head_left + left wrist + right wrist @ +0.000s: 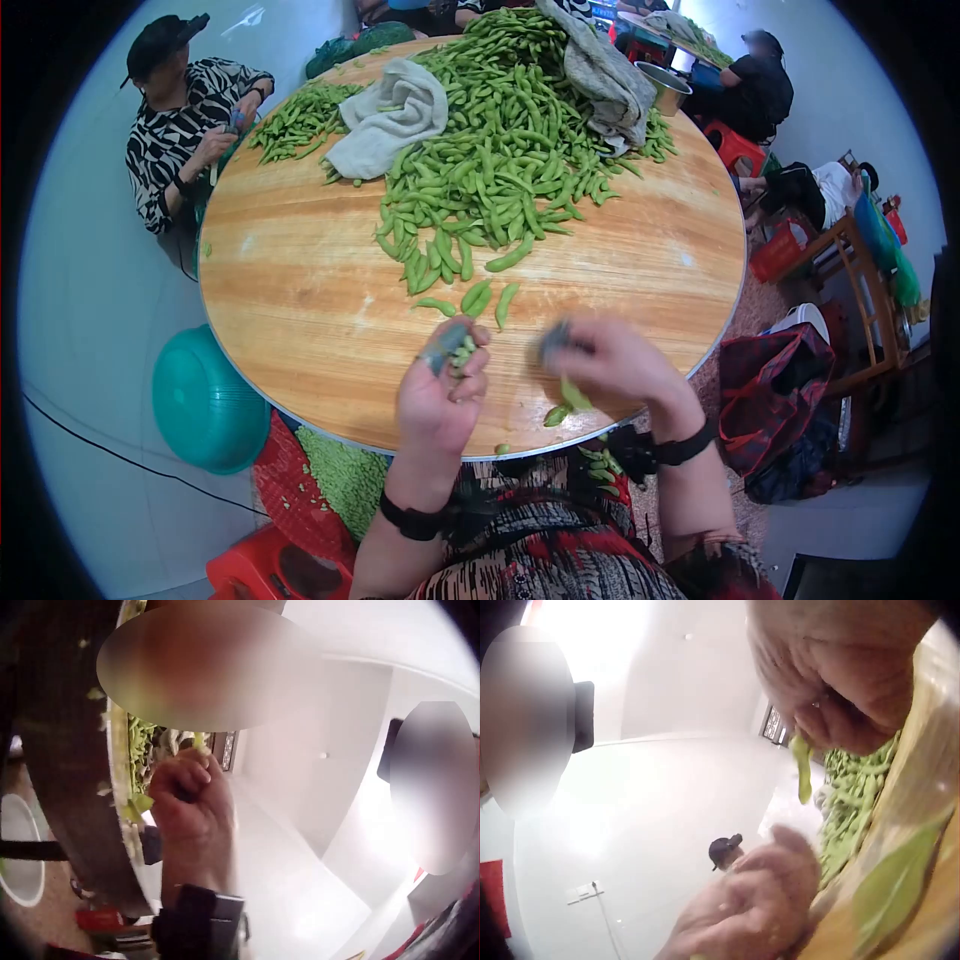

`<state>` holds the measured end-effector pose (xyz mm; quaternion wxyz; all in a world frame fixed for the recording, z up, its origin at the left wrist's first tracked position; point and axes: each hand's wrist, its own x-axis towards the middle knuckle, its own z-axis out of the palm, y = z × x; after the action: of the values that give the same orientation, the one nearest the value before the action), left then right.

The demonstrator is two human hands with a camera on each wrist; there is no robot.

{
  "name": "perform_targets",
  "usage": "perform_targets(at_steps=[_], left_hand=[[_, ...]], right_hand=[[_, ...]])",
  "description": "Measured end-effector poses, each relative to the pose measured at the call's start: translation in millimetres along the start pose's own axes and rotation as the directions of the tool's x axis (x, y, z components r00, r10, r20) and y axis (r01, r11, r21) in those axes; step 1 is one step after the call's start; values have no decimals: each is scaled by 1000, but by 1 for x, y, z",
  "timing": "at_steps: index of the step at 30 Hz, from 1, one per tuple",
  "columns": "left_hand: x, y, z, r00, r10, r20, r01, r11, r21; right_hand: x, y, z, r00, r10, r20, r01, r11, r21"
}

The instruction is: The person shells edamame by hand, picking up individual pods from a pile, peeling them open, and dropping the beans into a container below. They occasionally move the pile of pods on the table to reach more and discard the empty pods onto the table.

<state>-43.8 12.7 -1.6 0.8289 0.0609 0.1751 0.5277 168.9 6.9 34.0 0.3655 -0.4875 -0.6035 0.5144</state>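
The left hand (pixel 437 398), palm up with fingers curled, holds several shelled beans (pixel 462 355); a grey-green covering wraps a digit. In the left wrist view the same hand (pixel 193 814) is curled, its contents hard to make out. To its right the right hand (pixel 625 360) is blurred, fingers bent downward over the table's near part. A green pod (pixel 802 769) hangs from the right hand's fingers in the right wrist view. Several loose pods (pixel 478 297) lie just beyond the left hand, below a large heap of pods (pixel 490 150).
A round wooden table (pixel 290 270) bears a white cloth (pixel 390 118), a grey cloth (pixel 605 80) and a metal container (pixel 663 88). A teal basin (pixel 208 400) stands at left near shelled beans (pixel 340 475) on red material. Seated people are at left and far right.
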Motion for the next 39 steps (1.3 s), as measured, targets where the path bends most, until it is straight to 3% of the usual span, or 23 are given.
perform_targets(at_steps=[1, 3, 5, 7, 9, 11, 12, 14, 15, 17, 19, 21, 22, 26, 27, 28, 29, 31, 33, 35, 36, 37, 39], left_hand=[[-2, 9, -4, 998, 49, 31, -48, 999, -22], [-3, 14, -6, 994, 97, 54, -95, 994, -51], [-5, 17, -3, 987, 150, -51, -147, 987, 65], [-8, 14, 6, 982, 179, -50, -166, 966, 198], [-16, 13, 13, 978, 204, -46, -179, 928, 326], [-29, 12, 16, 987, 162, 0, -83, 506, 858], [-36, 11, 15, 987, 161, -11, -74, 512, 856], [-49, 10, 13, 909, 34, 415, -411, -96, 907], [-53, 7, 11, 914, 31, 404, -399, -94, 912], [-58, -1, 10, 912, -52, 406, -398, -340, 852], [-58, -3, 12, 938, -36, 344, -339, -287, 896], [-59, -4, 10, 921, -6, 389, -356, -415, 837], [-62, -2, 11, 923, -3, 385, -351, -418, 838], [-96, 41, -25, 971, 216, 104, -98, -41, 994], [-113, 51, -44, 927, 369, -74, -49, 313, 948], [-127, 62, -58, 910, 393, -129, -152, 608, 779], [-138, 70, -75, 899, 420, -128, -243, 719, 652], [-153, 84, -128, 868, 447, -218, -205, 721, 662], [-161, 89, -192, 723, 481, -496, -95, 781, 618], [-164, 91, -276, 646, 484, -590, 158, 672, 724], [-167, 94, -309, 582, 437, -686, 515, 455, 727], [-171, 99, -313, 581, 434, -688, 517, 457, 724], [-176, 106, -316, 632, 762, -141, 508, -270, 818]], right_hand=[[-3, -5, -2, 927, 59, 369, 111, 899, -423], [2, -13, 4, 928, 59, 367, 145, 852, -503], [26, -7, 12, 974, -224, -27, 162, 778, -607], [48, -13, 17, 981, -185, -58, 89, 695, -714], [63, -5, 19, 966, -257, 40, 177, 540, -823], [62, -6, 17, 967, -245, 69, 192, 523, -831], [61, -6, 17, 967, -238, 96, 209, 510, -834], [54, -6, 15, 972, -225, 64, 187, 588, -787], [49, -5, 14, 977, -213, 30, 166, 657, -735], [40, -6, 15, 981, -194, 10, 145, 694, -706], [32, -4, 16, 983, -181, -14, 124, 724, -678], [23, 0, 20, 976, -215, -28, 148, 756, -638], [20, 1, 21, 976, -216, -24, 152, 758, -634], [7, 5, 22, 971, -232, -56, 172, 841, -513], [4, 4, 22, 980, -186, -78, 125, 863, -489], [2, 3, 24, 980, -185, -77, 126, 867, -481], [1, 2, 26, 980, -191, -51, 146, 872, -467], [-2, 4, 30, 981, -193, -26, 161, 877, -454], [-3, 6, 35, 976, -215, 16, 198, 862, -467], [-3, 5, 38, 970, -240, 35, 229, 856, -463], [-4, 6, 39, 965, -258, 51, 252, 851, -461], [-5, 6, 41, 966, -254, 53, 249, 851, -462], [-8, 6, 44, 974, -213, 76, 226, 930, -290]])
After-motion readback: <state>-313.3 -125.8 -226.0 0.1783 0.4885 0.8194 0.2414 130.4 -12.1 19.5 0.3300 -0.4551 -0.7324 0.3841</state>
